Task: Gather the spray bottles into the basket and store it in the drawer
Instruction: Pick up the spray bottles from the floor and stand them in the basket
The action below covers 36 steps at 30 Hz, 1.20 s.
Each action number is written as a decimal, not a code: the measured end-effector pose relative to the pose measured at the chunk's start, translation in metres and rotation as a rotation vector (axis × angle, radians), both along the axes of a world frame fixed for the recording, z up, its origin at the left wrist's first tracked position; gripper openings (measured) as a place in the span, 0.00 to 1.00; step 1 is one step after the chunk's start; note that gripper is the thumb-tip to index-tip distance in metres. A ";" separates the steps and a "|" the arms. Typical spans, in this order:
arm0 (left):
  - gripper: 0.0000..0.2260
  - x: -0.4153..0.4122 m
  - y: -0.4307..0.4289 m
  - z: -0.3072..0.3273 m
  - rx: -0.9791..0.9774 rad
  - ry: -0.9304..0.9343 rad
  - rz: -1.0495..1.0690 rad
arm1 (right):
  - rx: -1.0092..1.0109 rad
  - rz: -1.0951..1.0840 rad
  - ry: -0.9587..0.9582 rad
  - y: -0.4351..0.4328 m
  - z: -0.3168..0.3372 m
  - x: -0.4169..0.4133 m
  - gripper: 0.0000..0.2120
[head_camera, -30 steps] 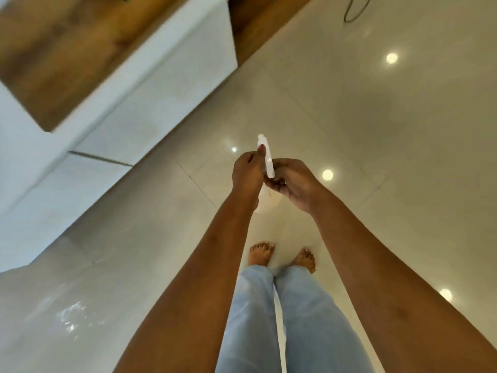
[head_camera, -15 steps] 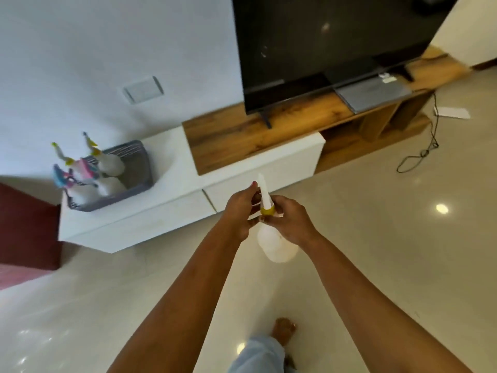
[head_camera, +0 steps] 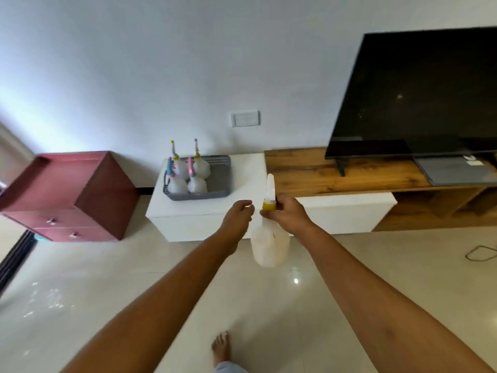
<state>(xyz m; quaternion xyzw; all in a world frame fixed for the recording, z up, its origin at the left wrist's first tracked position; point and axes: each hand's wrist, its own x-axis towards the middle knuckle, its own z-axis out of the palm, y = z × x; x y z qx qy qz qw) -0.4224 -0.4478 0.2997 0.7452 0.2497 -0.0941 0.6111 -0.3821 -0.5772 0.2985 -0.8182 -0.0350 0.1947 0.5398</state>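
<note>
- Gripped at the yellow collar by the right hand: a translucent white plastic spray bottle with a tall white nozzle, body hanging below the fist, in front of the grey perforated plastic basket and well apart from it.
- Held by the neck, judged the narrowest firm point, so as to keep the bottle upright for a straight lowering into the basket.
- Left hand beside the collar, fingers loosely curled, grasping nothing, not touching the bottle.
- Seated on the low white rectangular cabinet, near its front edge: the basket, with four matching spray bottles standing upright in its left part.
- Right part of the basket bare; judged ample room for a fifth bottle.
- Approach from the front unobstructed above the basket rim; tall nozzles of the four bottles judged the only snag hazard on the left.
- Left of the basket, on the floor: a dark red wooden chest with two drawers, both shut; right of the basket, a brown wooden shelf top carrying a black flat television.
- Storage drawer not identifiable with certainty.
</note>
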 end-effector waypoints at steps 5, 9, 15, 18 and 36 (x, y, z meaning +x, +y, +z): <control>0.16 0.026 0.057 -0.001 -0.078 -0.082 0.093 | -0.013 0.025 -0.017 0.088 -0.002 0.039 0.15; 0.15 0.062 0.126 -0.005 -0.069 -0.101 0.131 | -0.013 0.010 -0.010 0.160 -0.007 0.073 0.16; 0.16 0.117 0.219 -0.021 -0.042 -0.062 0.122 | -0.028 -0.006 -0.005 0.244 -0.022 0.128 0.15; 0.17 0.140 0.247 -0.033 -0.059 -0.004 0.112 | -0.061 -0.044 -0.015 0.263 -0.034 0.152 0.16; 0.16 0.319 0.296 -0.116 -0.110 0.259 0.231 | -0.224 0.037 0.002 0.307 -0.117 0.348 0.20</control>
